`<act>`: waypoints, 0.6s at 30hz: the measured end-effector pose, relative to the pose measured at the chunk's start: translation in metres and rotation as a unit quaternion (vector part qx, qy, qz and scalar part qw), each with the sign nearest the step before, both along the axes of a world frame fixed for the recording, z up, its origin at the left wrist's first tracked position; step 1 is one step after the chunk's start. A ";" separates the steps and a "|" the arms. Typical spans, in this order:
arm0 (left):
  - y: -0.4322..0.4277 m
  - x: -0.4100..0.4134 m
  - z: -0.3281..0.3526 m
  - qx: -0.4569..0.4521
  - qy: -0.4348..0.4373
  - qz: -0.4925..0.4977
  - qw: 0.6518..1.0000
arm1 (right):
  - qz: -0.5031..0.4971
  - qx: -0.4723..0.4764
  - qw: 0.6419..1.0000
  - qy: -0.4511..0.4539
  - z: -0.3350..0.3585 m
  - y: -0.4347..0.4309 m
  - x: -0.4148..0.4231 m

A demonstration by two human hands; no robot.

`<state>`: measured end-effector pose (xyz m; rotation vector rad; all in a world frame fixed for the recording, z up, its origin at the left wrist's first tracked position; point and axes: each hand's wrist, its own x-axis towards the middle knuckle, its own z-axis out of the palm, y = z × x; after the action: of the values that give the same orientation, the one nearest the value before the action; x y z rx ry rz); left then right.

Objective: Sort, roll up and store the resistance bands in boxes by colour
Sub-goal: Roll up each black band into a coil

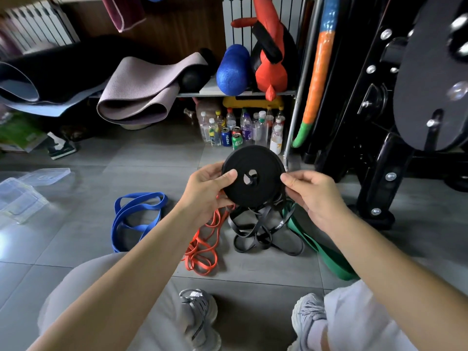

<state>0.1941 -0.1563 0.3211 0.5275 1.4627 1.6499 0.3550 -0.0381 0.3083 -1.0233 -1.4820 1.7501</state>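
A tightly wound black roll (260, 193) of resistance band is held up above the tiled floor (141, 158), flat face toward the camera, with a small opening at its centre; the left hand (205, 188) pinches the roll's left rim, thumb on the face and fingers behind; the right hand (314, 196) pinches the right rim the same way; directly below the roll lies a loose black band (255, 234) in tangled loops, its strands reaching up to the roll's lower edge; just left of that tangle, below the roll, is an orange band (202, 252); farther left of the roll a blue band (134, 219) lies in loops; below and right of the roll runs a wide green band (326, 252); well to the roll's left sit clear plastic boxes (20, 198); beyond the roll stand bottles and cans (243, 130).
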 end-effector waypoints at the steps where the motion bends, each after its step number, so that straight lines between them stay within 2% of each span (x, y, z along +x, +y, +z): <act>1: 0.002 0.001 -0.004 -0.010 -0.013 -0.001 1.000 | -0.011 0.020 1.000 -0.020 -0.006 0.002 0.000; 5: 0.005 0.001 -0.031 -0.038 -0.054 -0.019 0.998 | 0.005 0.112 0.988 -0.104 -0.024 0.016 0.002; 8: 0.010 0.001 -0.049 -0.043 -0.070 -0.020 0.996 | 0.027 0.088 0.990 -0.108 -0.035 0.020 -0.001; 11: 0.015 -0.001 -0.063 -0.048 -0.080 0.011 0.996 | 0.006 0.072 0.993 -0.091 -0.052 0.017 -0.007; 18: 0.021 0.004 -0.114 -0.117 -0.112 0.047 0.986 | -0.016 0.110 0.975 -0.194 -0.106 0.011 -0.017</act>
<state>0.1981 -0.1350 0.2071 0.1393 1.5035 1.5275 0.3382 -0.0272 0.2022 -1.3123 -1.8386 1.3735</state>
